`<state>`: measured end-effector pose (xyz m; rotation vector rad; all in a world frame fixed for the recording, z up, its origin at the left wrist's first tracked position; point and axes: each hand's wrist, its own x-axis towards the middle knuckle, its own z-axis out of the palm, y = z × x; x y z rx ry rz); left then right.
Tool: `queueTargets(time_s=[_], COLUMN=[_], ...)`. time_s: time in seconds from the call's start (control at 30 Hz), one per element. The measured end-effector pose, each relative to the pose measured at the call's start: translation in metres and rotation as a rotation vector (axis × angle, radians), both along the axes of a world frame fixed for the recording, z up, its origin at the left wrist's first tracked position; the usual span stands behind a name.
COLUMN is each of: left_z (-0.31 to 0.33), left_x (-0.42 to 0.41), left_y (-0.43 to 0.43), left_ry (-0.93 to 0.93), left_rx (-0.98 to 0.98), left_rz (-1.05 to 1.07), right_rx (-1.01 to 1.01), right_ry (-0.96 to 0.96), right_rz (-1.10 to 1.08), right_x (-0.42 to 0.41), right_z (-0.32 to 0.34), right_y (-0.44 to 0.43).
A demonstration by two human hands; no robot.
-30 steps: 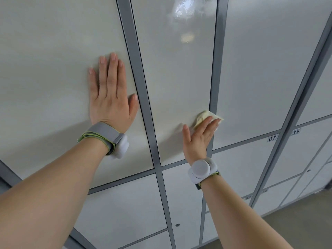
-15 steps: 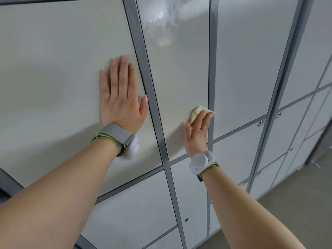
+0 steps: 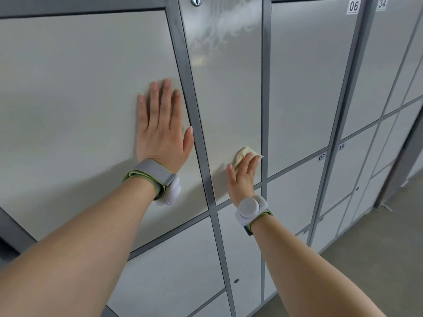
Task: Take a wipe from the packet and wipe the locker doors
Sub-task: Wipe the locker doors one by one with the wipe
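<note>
My right hand [image 3: 243, 175] presses a crumpled pale yellow wipe [image 3: 242, 154] against the lower part of a narrow white locker door [image 3: 225, 92]. Its fingers are straight and cover most of the wipe. Wet streaks shine near the top of that door, below a round keyhole [image 3: 196, 0]. My left hand [image 3: 161, 131] lies flat with straight fingers on the wide white door [image 3: 75, 106] to the left. The packet is not in view.
Grey metal frame strips [image 3: 193, 124] run between the doors. Doors numbered 06 [image 3: 353, 6], 34, 07 [image 3: 321, 157] and 35 continue to the right. Smaller lockers sit below. Grey floor [image 3: 375, 259] shows at the lower right.
The view has tilted upward, so the keyhole and upper number labels appear. Both hands keep their places on the doors; the right hand with the wipe has shifted only slightly.
</note>
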<state>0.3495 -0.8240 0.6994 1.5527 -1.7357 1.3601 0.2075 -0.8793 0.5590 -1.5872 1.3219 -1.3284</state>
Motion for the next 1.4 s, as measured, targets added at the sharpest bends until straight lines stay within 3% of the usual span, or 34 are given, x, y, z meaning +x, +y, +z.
queueTargets(time_s=[0.23, 0.43, 0.57, 0.7, 0.83, 1.03, 1.13, 1.3, 1.4], left_z=[0.002, 0.006, 0.001, -0.017, -0.031, -0.04, -0.041, -0.043, -0.043], left_x=[0.0, 0.001, 0.008, 0.026, 0.041, 0.048, 0.047, 0.048, 0.049], left_y=[0.002, 0.01, 0.019, 0.036, 0.048, 0.048, 0.047, 0.045, 0.045], left_ry=[-0.01, 0.001, 0.0, 0.001, -0.004, -0.027, -0.032, -0.036, -0.04], left_rx=[0.017, 0.051, 0.062, 0.07, 0.089, 0.105, 0.086, 0.079, 0.073], left_rz=[-0.019, -0.069, -0.135, -0.13, -0.087, -0.034, -0.019, -0.014, -0.017], right_rx=[-0.238, 0.011, 0.147, -0.098, -0.231, -0.01, 0.045, -0.232, -0.258], right_ry=[0.082, 0.088, 0.042, 0.085, 0.151, 0.14, 0.1, 0.105, 0.134], right_rz=[0.05, 0.043, 0.057, 0.074, 0.042, 0.035, 0.051, 0.061, 0.049], right_x=[0.004, 0.006, 0.008, 0.018, 0.03, 0.036, 0.032, 0.042, 0.046], right_z=[0.036, 0.0, 0.019, 0.048, 0.034, -0.021, -0.012, 0.023, 0.01], right_y=[0.007, 0.015, 0.017, 0.026, 0.032, 0.035, 0.034, 0.039, 0.041])
